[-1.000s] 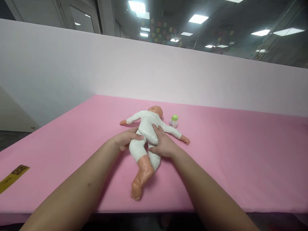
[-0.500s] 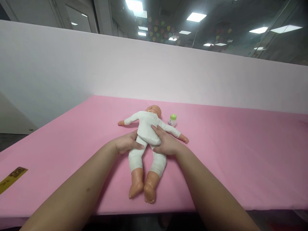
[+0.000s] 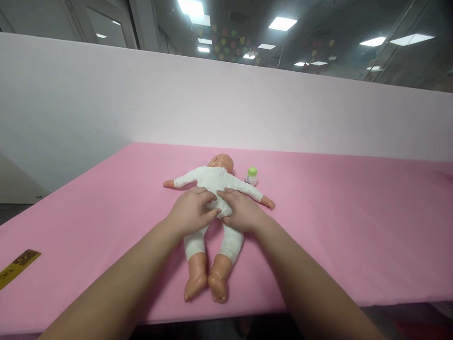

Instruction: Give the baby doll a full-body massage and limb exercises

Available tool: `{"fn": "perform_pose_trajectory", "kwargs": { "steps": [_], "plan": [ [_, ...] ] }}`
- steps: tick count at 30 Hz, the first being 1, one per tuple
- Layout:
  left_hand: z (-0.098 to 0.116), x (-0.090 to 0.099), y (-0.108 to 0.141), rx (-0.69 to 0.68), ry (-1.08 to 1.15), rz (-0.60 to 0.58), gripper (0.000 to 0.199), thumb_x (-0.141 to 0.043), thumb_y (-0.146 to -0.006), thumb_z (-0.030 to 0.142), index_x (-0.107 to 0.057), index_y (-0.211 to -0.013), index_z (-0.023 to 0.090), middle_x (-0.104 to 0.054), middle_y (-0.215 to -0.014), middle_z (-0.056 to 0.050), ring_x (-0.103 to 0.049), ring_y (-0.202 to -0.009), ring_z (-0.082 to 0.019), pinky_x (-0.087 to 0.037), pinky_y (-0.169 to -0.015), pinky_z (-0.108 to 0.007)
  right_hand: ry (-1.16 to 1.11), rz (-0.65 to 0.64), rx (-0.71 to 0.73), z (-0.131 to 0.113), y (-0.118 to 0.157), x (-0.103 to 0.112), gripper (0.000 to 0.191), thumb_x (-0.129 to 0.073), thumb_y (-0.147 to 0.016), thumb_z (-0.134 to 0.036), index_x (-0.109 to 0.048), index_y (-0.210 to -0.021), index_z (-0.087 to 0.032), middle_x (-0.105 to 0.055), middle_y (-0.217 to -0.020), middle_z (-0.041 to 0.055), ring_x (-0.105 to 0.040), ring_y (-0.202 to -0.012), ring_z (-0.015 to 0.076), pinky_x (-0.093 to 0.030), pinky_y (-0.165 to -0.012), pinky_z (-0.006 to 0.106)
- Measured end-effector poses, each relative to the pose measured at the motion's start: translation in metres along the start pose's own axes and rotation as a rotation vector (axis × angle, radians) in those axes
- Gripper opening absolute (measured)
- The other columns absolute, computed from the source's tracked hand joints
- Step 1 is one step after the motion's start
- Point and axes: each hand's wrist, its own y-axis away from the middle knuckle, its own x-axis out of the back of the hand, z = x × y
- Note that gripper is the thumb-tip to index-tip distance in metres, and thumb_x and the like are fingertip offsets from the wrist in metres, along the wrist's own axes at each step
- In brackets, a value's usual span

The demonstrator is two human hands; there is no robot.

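Note:
A baby doll (image 3: 212,178) in a white cloth body lies face down on the pink table cover, its head away from me and its arms spread. My left hand (image 3: 194,208) rests over the left side of its lower back, fingers apart. On the right side, my right hand (image 3: 244,210) lies on the lower back and hip, thumb spread from the fingers. Both hands touch the cloth and hide part of the doll's waist. The bare feet point toward me. Beside its right shoulder stands a small clear bottle with a green cap (image 3: 252,175).
The pink cover (image 3: 347,226) spreads over the table to both sides. A white partition (image 3: 226,104) rises behind it. At the left lies a yellow label strip with a printed code (image 3: 19,268). The table's front edge runs just below the doll's feet.
My left hand has moved from the doll's hip up and inward onto its lower back. My right hand stays on the other side. The view has shifted slightly.

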Motion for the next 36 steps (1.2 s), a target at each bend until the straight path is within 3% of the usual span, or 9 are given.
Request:
{"fn": "perform_pose_trajectory", "kwargs": {
  "steps": [2,5,10,12,17,21,25,29,36],
  "plan": [
    [0.003,-0.001,-0.001,0.015,-0.018,-0.073,0.018,-0.065,-0.09,0.04,-0.072,-0.086,0.024,-0.069,-0.092,-0.008,-0.065,-0.09,-0.03,-0.049,-0.076,-0.043,0.06,0.02,0.045,-0.005,0.002,0.004,0.065,-0.074,-0.086,-0.026,-0.061,-0.15,-0.027,-0.06,-0.154,0.0071,-0.054,-0.141,0.0304,-0.041,-0.117,0.044],
    [0.003,-0.004,-0.002,0.044,-0.015,-0.085,0.017,-0.063,-0.09,0.037,-0.074,-0.086,0.024,-0.069,-0.092,-0.008,-0.065,-0.088,-0.029,-0.046,-0.071,-0.04,0.147,0.045,0.087,-0.012,0.006,0.013,0.039,-0.072,-0.087,-0.026,-0.076,-0.126,-0.026,-0.074,-0.126,0.0062,-0.064,-0.122,0.0303,-0.047,-0.105,0.043],
    [0.005,-0.006,-0.004,0.057,-0.042,-0.093,0.023,-0.059,-0.092,0.039,-0.072,-0.079,0.024,-0.068,-0.083,-0.008,-0.065,-0.082,-0.029,-0.044,-0.07,-0.041,0.202,-0.002,0.06,-0.02,0.01,0.018,0.007,-0.072,-0.087,-0.027,-0.077,-0.09,-0.025,-0.074,-0.097,0.0052,-0.067,-0.096,0.0264,-0.048,-0.08,0.037],
    [0.006,-0.006,-0.004,0.07,-0.037,-0.116,0.024,-0.06,-0.091,0.039,-0.073,-0.077,0.023,-0.068,-0.08,-0.009,-0.065,-0.079,-0.03,-0.043,-0.07,-0.042,0.185,-0.057,0.045,-0.02,0.01,0.015,0.006,-0.072,-0.085,-0.028,-0.075,-0.083,-0.024,-0.073,-0.094,0.005,-0.066,-0.089,0.0252,-0.047,-0.074,0.036],
    [0.003,-0.008,-0.002,0.089,0.064,-0.179,0.026,-0.067,-0.086,0.04,-0.072,-0.067,0.022,-0.063,-0.064,-0.008,-0.059,-0.066,-0.027,-0.042,-0.07,-0.044,0.062,-0.105,0.047,-0.016,0.009,0.009,0.013,-0.07,-0.083,-0.023,-0.079,-0.093,-0.026,-0.076,-0.091,0.0012,-0.067,-0.082,0.0222,-0.045,-0.069,0.034],
    [0.005,-0.005,0.001,0.051,0.117,-0.163,0.035,-0.066,-0.087,0.044,-0.065,-0.059,0.023,-0.058,-0.056,-0.007,-0.054,-0.059,-0.024,-0.04,-0.065,-0.043,-0.038,-0.141,0.026,-0.015,0.008,0.011,0.008,-0.069,-0.087,-0.024,-0.077,-0.085,-0.024,-0.075,-0.079,0.0002,-0.064,-0.07,0.0186,-0.039,-0.06,0.032],
    [0.011,0.002,0.0,0.043,-0.032,-0.073,0.026,-0.06,-0.093,0.041,-0.073,-0.077,0.024,-0.068,-0.079,-0.007,-0.063,-0.078,-0.028,-0.045,-0.071,-0.043,-0.041,0.012,0.035,-0.015,0.004,0.009,0.016,-0.064,-0.09,-0.023,-0.071,-0.076,-0.022,-0.073,-0.081,0.0001,-0.063,-0.073,0.0169,-0.041,-0.063,0.031],
    [0.008,0.003,-0.001,-0.009,-0.068,0.062,0.024,-0.055,-0.098,0.035,-0.077,-0.097,0.024,-0.072,-0.098,-0.008,-0.065,-0.098,-0.031,-0.049,-0.087,-0.046,-0.017,0.173,0.023,-0.012,-0.001,0.005,0.013,-0.063,-0.093,-0.025,-0.072,-0.084,-0.022,-0.075,-0.093,0.0014,-0.065,-0.085,0.0184,-0.044,-0.07,0.03],
    [0.005,-0.012,-0.004,0.026,-0.129,-0.1,0.026,-0.056,-0.095,0.022,-0.071,-0.074,0.023,-0.068,-0.079,-0.008,-0.065,-0.084,-0.029,-0.049,-0.078,-0.044,-0.004,0.023,-0.05,-0.014,0.0,0.0,0.015,-0.064,-0.09,-0.02,-0.073,-0.078,-0.021,-0.075,-0.083,0.0015,-0.062,-0.073,0.0172,-0.036,-0.061,0.03]
  ]
}}
